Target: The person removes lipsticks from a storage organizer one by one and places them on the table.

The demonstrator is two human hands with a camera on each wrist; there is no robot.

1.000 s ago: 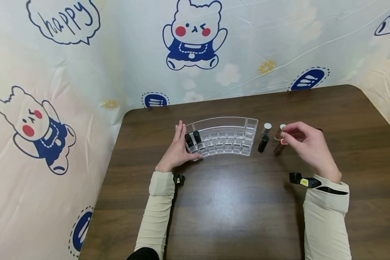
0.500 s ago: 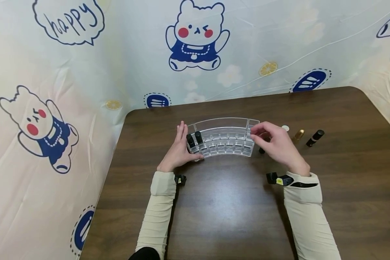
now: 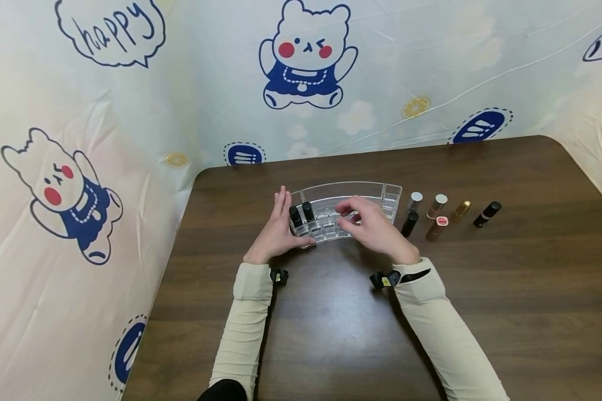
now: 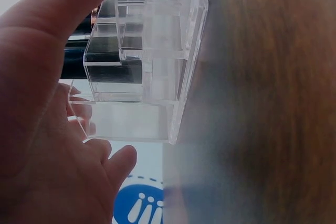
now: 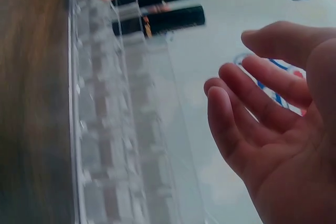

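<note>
A clear, curved, tiered lipstick organizer (image 3: 361, 189) stands on the table. My left hand (image 3: 276, 234) holds its left end, thumb along the front and fingers at the far side; the left wrist view shows the organizer's clear side wall (image 4: 131, 121) between them. Two black lipstick tubes (image 3: 308, 211) stand in slots at that end, beside my left fingers. Over the organizer's middle is my right hand (image 3: 373, 228), covering some slots. In the right wrist view its fingers (image 5: 252, 98) bend loosely around nothing, apart from the black tubes (image 5: 176, 19).
Right of the organizer stand a silver-capped tube (image 3: 414, 200), a black tube (image 3: 409, 224), another silver-capped tube (image 3: 437, 206) and a brown-red tube (image 3: 436, 228). Farther right are a gold tube (image 3: 462, 208) and a black tube (image 3: 488, 214). A printed curtain (image 3: 221, 83) borders the brown table (image 3: 331, 334).
My right hand has moved left, from the loose tubes past the organizer's right end to over its middle. The loose tubes it covered now show. My left hand has stayed at the organizer.
</note>
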